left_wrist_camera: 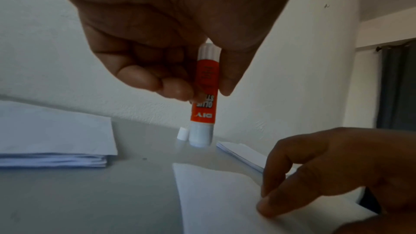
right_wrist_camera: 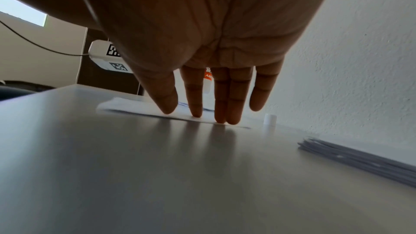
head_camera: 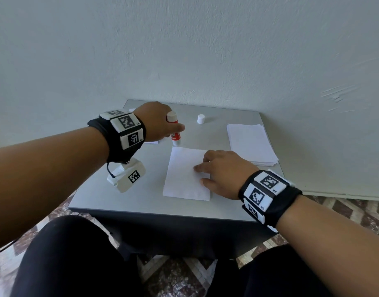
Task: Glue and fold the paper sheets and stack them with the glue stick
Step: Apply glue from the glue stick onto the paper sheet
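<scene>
My left hand (head_camera: 160,123) grips a red and white glue stick (head_camera: 175,133) (left_wrist_camera: 203,99) between thumb and fingers, its open end pointing down just above the far left corner of a single white sheet (head_camera: 184,174). The stick's white cap (head_camera: 201,119) (left_wrist_camera: 182,133) stands apart on the table behind it. My right hand (head_camera: 218,170) lies flat, straight fingertips (right_wrist_camera: 220,118) pressing the right side of the sheet (right_wrist_camera: 135,107) onto the table. A stack of white sheets (head_camera: 250,144) (right_wrist_camera: 360,159) lies to the right.
The grey table (head_camera: 120,198) stands against a pale wall. A second pile of folded paper (left_wrist_camera: 51,141) lies at the far left, mostly hidden behind my left hand in the head view. My knees in black are below the table's front edge.
</scene>
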